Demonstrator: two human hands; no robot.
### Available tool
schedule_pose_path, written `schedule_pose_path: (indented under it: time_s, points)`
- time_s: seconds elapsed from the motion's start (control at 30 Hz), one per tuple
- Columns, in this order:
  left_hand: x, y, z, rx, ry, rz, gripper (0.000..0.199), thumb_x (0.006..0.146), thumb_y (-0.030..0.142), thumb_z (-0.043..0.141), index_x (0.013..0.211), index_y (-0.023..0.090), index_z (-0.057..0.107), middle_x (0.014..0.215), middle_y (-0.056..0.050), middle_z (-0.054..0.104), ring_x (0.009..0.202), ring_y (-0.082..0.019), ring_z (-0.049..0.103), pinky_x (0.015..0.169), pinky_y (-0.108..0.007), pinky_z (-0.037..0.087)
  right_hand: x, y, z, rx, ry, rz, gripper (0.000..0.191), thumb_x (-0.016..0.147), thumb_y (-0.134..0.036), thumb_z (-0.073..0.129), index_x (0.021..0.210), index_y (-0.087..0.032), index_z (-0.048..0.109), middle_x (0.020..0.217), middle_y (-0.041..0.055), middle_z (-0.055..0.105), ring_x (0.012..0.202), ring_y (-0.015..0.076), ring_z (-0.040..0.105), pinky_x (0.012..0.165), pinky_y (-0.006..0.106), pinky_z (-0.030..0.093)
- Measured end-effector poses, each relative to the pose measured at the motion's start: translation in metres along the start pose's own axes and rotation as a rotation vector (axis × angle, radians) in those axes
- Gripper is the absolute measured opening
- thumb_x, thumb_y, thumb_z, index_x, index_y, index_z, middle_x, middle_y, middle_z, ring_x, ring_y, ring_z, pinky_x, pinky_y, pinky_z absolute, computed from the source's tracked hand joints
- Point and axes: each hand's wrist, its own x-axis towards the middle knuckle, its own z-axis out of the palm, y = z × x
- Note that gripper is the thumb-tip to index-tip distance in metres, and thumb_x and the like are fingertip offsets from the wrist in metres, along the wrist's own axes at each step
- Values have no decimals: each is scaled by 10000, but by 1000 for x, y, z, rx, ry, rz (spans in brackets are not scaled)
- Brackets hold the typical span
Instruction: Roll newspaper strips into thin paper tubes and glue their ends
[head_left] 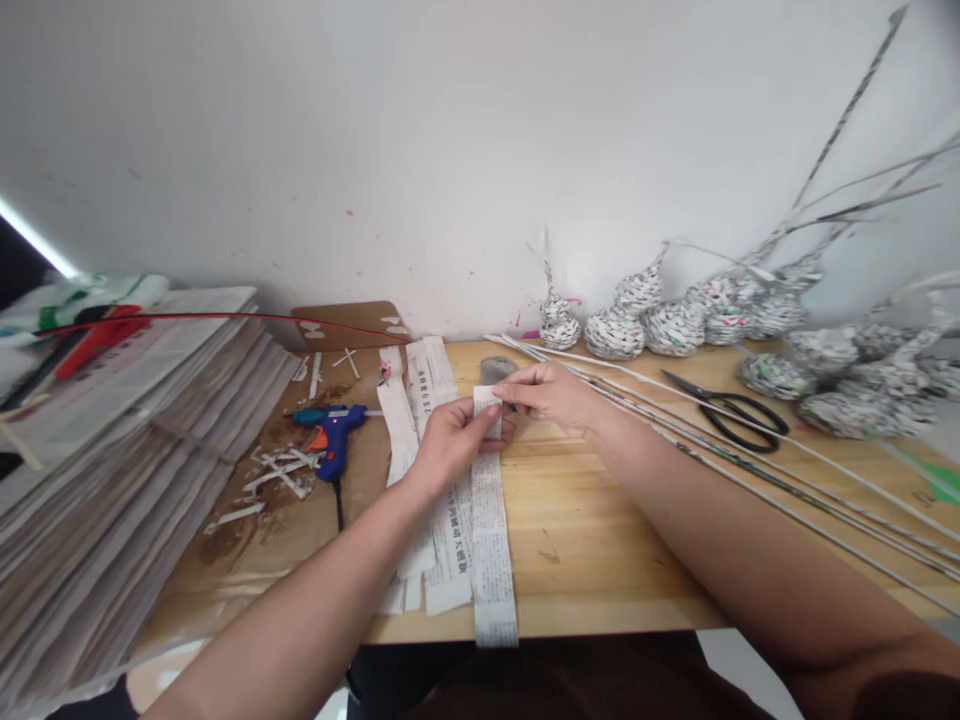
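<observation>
A long strip of newspaper [491, 560] runs from the table's front edge up to both hands. My left hand [459, 435] is closed on it near its far end, thumb on top. At the strip's top corner, my right hand [544, 395] pinches the paper between thumb and fingertips. Just beyond the hands lies a grey round lump [496, 370], partly hidden by my right hand. Flat to the left of the held strip are more cut newspaper strips [450, 545], some under my left forearm.
A blue glue gun [339, 440] lies left beside paper scraps [281, 472]. Stacked newspapers [150, 480] fill the far left. Thin rolled paper sticks [720, 440] cross the right side near black scissors [739, 415]. Woven paper gourds [615, 330] stand along the wall.
</observation>
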Motion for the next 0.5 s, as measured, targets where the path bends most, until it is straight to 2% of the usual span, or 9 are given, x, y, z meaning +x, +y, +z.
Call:
schedule_pose_path:
  time_s: [0.1, 0.2, 0.37, 0.5]
  points:
    - [0, 1, 0, 2, -14, 4, 367, 780, 459, 646, 918, 122, 689, 815, -91, 710, 776, -205, 673, 691, -334, 564, 0, 0, -2, 61, -79, 15, 315, 710, -435, 721, 766, -125, 717, 525, -25, 514, 441, 45, 345, 399, 210, 200]
    - [0, 0, 0, -6, -26, 6, 376, 790, 468, 634, 925, 121, 689, 842, -100, 716, 785, -204, 674, 692, -332, 562, 1, 0, -3, 99, -101, 36, 302, 708, -419, 726, 767, -123, 708, 515, -34, 483, 442, 47, 350, 384, 203, 181]
    - [1, -4, -2, -53, -55, 5, 440, 801, 516, 602, 976, 122, 691, 873, -113, 724, 790, -213, 682, 693, -337, 560, 1, 0, -4, 127, -81, 67, 289, 681, -399, 750, 746, -120, 704, 526, -27, 505, 461, 47, 379, 383, 191, 182]
    - [0, -4, -1, -64, -56, 9, 406, 816, 478, 603, 1006, 129, 685, 900, -111, 725, 819, -218, 683, 700, -345, 565, 2, 1, -1, 152, -15, 86, 291, 636, -393, 784, 715, -126, 698, 516, -32, 513, 449, 42, 381, 392, 192, 193]
